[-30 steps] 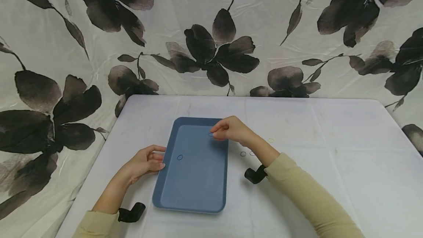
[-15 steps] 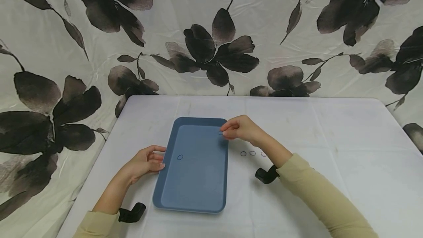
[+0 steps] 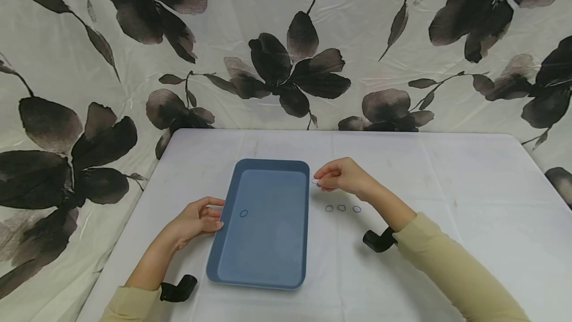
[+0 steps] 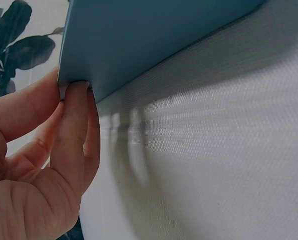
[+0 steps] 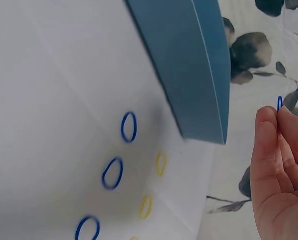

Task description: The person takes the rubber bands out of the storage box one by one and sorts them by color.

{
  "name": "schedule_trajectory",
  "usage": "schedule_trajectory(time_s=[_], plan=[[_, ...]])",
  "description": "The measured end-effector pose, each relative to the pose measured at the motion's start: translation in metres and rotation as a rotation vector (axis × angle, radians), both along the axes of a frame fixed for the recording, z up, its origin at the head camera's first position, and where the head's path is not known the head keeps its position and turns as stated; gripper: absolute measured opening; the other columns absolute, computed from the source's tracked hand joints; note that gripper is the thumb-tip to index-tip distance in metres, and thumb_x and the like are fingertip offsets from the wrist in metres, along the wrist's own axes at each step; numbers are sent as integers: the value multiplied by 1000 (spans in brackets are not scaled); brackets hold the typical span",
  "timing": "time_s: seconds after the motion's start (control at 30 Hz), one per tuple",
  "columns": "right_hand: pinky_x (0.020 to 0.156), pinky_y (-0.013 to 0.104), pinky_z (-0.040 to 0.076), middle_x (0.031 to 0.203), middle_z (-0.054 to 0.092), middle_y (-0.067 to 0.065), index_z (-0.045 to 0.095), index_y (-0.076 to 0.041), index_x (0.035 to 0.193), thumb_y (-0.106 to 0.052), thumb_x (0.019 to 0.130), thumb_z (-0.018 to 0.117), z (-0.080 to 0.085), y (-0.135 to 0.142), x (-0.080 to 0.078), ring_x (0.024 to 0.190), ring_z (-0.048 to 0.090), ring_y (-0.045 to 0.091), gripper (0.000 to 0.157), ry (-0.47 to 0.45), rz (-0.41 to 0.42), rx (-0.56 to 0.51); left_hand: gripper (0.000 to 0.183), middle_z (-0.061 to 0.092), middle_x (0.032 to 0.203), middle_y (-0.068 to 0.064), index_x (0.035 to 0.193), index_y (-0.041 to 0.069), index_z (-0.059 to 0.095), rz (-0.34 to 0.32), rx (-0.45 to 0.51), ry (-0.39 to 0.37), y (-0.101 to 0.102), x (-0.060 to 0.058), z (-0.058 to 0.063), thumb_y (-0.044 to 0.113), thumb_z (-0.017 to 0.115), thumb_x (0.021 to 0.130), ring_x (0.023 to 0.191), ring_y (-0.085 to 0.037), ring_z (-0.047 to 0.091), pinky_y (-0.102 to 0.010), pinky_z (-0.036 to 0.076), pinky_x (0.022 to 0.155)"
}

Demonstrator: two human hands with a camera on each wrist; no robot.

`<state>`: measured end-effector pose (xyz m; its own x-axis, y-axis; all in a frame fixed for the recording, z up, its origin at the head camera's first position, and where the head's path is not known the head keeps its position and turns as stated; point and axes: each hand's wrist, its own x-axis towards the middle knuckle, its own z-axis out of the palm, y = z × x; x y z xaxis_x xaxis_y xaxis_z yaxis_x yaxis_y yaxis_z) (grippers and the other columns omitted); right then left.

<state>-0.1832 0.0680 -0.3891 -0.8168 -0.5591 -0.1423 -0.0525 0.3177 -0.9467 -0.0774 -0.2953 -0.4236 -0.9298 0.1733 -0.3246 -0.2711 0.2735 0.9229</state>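
My right hand (image 3: pixel 345 178) pinches a thin blue rubber band (image 5: pixel 279 103) between thumb and fingertips, just off the right edge of the blue tray (image 3: pixel 268 257). In the right wrist view the band stands up from the fingertips. Another blue band (image 3: pixel 243 213) lies inside the tray, left of its middle. At the tray's left side, my left hand (image 3: pixel 196 217) grips the rim; the left wrist view has thumb and fingers meeting at its edge. Three blue bands (image 3: pixel 341 207) lie in a row on the table right of the tray.
Several yellow bands (image 5: pixel 146 207) lie near the blue row in the right wrist view; the right hand and forearm cover them in the head view. A white cloth covers the table (image 3: pixel 447 242). Behind it hangs a floral curtain (image 3: pixel 380 24).
My right hand has moved right with the pinched band, from above the tray to just past its right rim. All three blue bands on the table now show. Left hand and tray stay put.
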Motion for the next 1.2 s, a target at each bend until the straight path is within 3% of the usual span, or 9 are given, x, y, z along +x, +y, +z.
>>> schedule_trajectory(time_s=[0.23,0.57,0.93,1.2], plan=[[80,46,51,98,65,27,63,10,105,0,86,63,-2,14,2,88,64,38,21,-13,-10,4,59,56,97,-15,132,-12,35,0,0,0,0,0,0,-7,64,81,82,-14,59,-24,52,71],[76,37,53,92,66,23,62,11,104,-1,86,63,-12,32,4,82,65,26,22,2,-12,45,59,56,98,-15,132,-12,35,5,-1,-8,-1,-1,0,-8,63,81,82,-14,59,-24,52,71],[77,39,53,89,67,20,60,14,104,0,85,64,-18,55,7,84,66,24,24,-26,-40,35,58,56,97,-14,132,-12,36,6,1,-3,0,0,1,-7,63,81,82,-13,58,-23,52,72],[74,35,54,84,67,16,62,12,98,-2,84,65,-21,71,9,78,65,17,19,-19,-76,90,57,53,97,-15,132,-11,37,16,-24,-1,2,1,3,-7,63,81,82,-14,56,-23,52,71]])
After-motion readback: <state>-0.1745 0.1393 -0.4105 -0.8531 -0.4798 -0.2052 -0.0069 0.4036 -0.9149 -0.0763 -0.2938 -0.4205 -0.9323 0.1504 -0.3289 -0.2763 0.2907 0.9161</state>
